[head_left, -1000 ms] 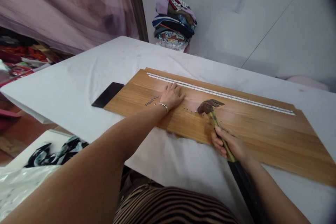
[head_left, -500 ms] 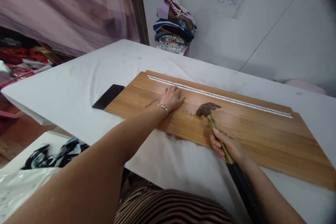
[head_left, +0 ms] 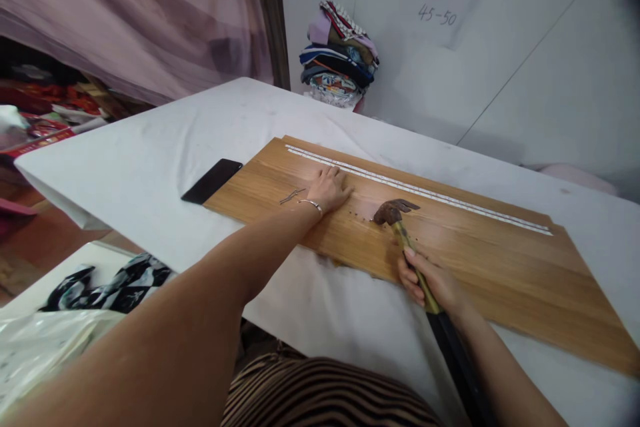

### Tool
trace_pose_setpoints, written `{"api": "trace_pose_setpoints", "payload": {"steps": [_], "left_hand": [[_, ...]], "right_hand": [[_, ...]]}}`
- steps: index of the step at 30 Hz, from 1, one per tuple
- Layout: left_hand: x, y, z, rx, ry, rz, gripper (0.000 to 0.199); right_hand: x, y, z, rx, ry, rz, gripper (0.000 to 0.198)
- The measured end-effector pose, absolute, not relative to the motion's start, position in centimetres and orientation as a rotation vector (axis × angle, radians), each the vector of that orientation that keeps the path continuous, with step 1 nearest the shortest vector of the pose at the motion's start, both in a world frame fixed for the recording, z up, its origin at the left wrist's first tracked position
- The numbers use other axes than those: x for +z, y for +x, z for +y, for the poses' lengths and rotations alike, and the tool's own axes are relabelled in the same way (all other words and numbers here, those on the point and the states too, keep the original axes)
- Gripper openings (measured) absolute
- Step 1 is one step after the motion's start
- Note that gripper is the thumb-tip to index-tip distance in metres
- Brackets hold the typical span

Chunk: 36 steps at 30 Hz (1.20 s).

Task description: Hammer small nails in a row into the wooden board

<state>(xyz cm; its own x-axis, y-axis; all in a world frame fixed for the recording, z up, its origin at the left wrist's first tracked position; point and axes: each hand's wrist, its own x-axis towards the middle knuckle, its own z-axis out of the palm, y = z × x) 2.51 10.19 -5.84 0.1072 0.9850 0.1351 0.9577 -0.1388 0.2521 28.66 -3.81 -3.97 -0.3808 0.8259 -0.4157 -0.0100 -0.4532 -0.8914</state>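
1. Hammer is gripped at mid-handle by the right hand, fingers curled tight around the shaft. The rusty head rests low on the board, just right of a short row of small dark nail heads.
2. Board lies lengthwise across the desk, its near edge close to the near desk edge. A white strip runs along the far edge of the board.
3. Left hand is laid flat on the board, fingers together and pointed toward the strip; nothing is pinched. A bracelet is worn at the wrist. Loose nails lie just left of this hand.
4. A black phone lies on the desk at the left end of the board, touching or nearly so. Folded cloth is stacked against the wall past the far desk edge.
5. Step judged in hand: nailing along the row, with the board held down by the left hand.
6. Next move is judged to call for a fresh nail to be picked from the loose ones, stood upright beside the last head, then struck squarely, fingertips kept out of the head's path.
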Motion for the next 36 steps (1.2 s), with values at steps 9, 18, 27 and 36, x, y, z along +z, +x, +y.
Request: {"api": "trace_pose_setpoints", "payload": {"steps": [9, 18, 27, 36], "left_hand": [[-6.02, 2.37, 10.25, 0.413, 2.280, 2.004, 0.045], [-6.02, 2.34, 10.34, 0.376, 2.279, 2.021, 0.044], [-5.98, 2.35, 10.26, 0.386, 2.285, 2.026, 0.042], [-5.92, 2.37, 10.28, 0.390, 2.281, 2.018, 0.043]], "right_hand": [[-3.59, 28.53, -3.68, 1.884, -1.230, -1.154, 0.060], [-3.86, 28.55, -3.45, 1.881, -1.202, -1.118, 0.063], [-3.67, 28.37, -3.54, 1.869, -1.229, -1.130, 0.067], [-3.69, 28.29, -3.54, 1.869, -1.243, -1.172, 0.060]]}}
